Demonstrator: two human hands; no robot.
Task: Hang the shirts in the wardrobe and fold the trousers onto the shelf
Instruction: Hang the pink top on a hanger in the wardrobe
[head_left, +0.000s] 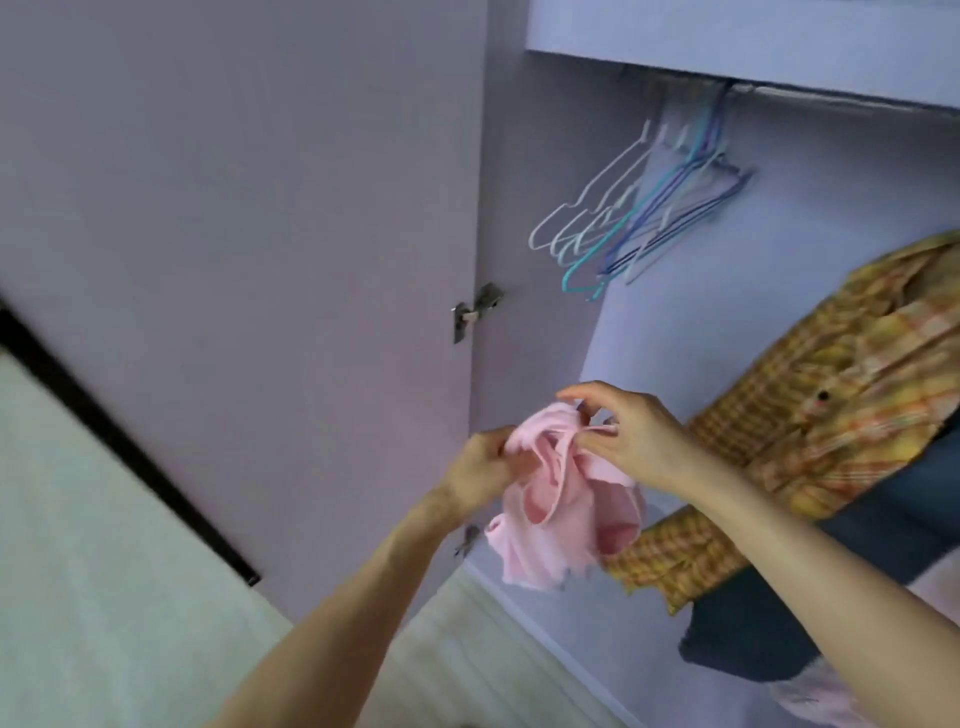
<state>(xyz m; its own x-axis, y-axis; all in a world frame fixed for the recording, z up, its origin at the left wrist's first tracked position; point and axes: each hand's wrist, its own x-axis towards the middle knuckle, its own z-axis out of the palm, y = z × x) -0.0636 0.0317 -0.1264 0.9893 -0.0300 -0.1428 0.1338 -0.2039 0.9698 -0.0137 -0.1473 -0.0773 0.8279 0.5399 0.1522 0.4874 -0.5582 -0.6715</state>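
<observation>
While both arms reach forward in front of the open wardrobe (519, 260), the left hand (480, 470) and the right hand (631, 434) share a bunched pink garment (563, 512) between them. The left hand's fingers are curled round the cloth's upper left edge, gripping it; the right hand pinches the upper right part between thumb and fingers, with the forefinger arched above. The pink cloth hangs crumpled below the hands, in the air, in front of the wardrobe's lower opening. Up inside, a cluster of bare wire hangers (644, 218), white, teal and blue, hangs from the rail (831, 96) beneath the upper shelf (727, 36). To the right, a yellow and orange plaid shirt (841, 395) lies draped over a dark blue garment (769, 639), and another bit of pink cloth (810, 696) shows at the lower right edge. The wardrobe door (260, 234) stands open on the left, with a metal hinge (475, 309) showing at its edge.
</observation>
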